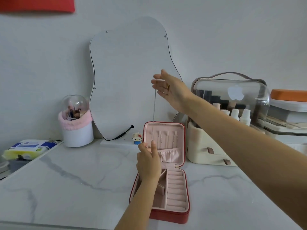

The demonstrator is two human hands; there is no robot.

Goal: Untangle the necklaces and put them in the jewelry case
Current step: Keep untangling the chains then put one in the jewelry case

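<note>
I am stretching one thin silver chain necklace point(154, 107) taut, right hand point(167, 87) fingers pinching its top, left hand point(148, 161) fingers pinching its bottom, over one open red pink-lined jewelry case point(181, 191) near the white marble tabletop's point(74, 180) front edge.

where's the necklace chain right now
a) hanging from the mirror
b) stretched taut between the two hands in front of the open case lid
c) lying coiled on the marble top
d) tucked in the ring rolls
b: the thin necklace chain runs straight down from the raised right hand to the left hand, at the open jewelry case.
</note>
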